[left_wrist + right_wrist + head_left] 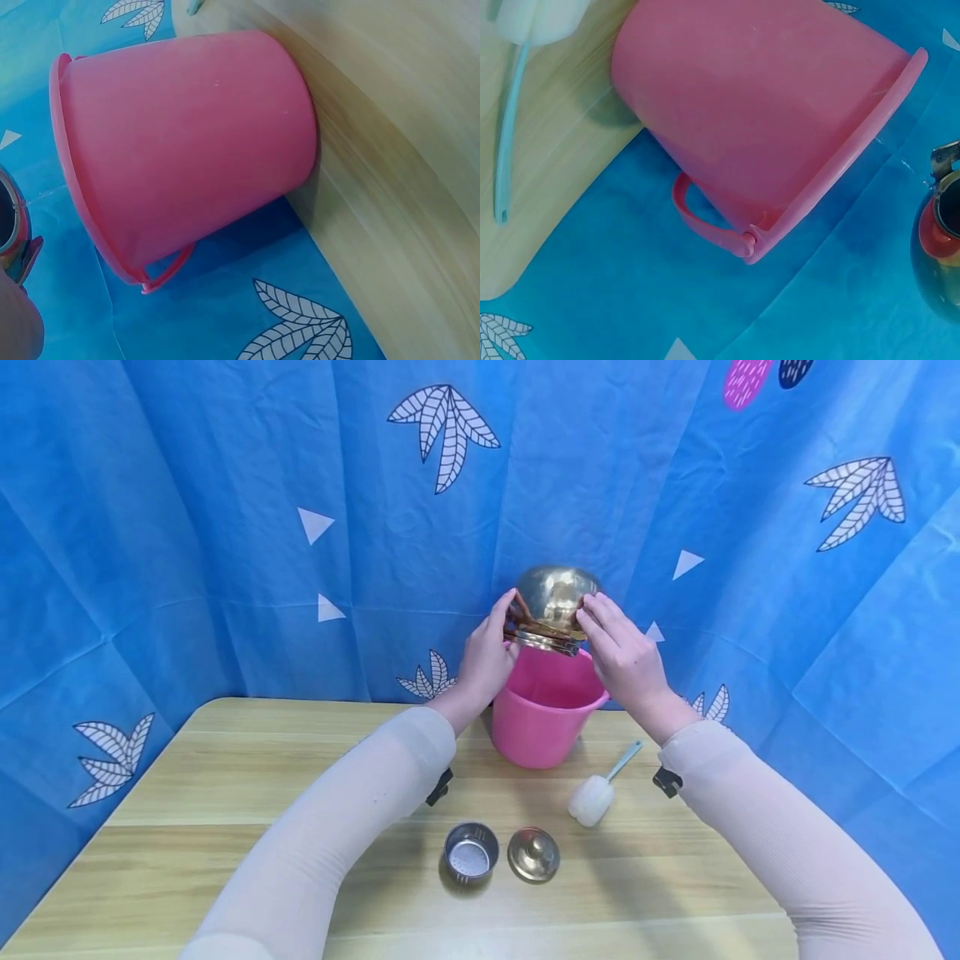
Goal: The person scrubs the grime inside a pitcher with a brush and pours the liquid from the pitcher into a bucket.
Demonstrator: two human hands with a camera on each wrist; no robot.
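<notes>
A shiny gold-coloured metal teapot (558, 593) is tipped over with its mouth downward above a pink bucket (536, 735). My left hand (483, 656) grips its left side, where amber-brown parts show between finger and thumb. On the opposite side my right hand (622, 647) holds the teapot, fingers bent against the body and thumb hidden. Part of the teapot (937, 259) and its dark round opening appear at the right wrist view's edge. The bucket stands upright on the table, its inside only partly visible.
On the wooden table (247, 777) nearer me are a metal strainer cup (471, 852) and a gold knobbed lid (533, 854). A white sponge brush (592, 800) with a light blue handle lies right of the bucket. Blue patterned cloth (255, 527) hangs behind and at both sides.
</notes>
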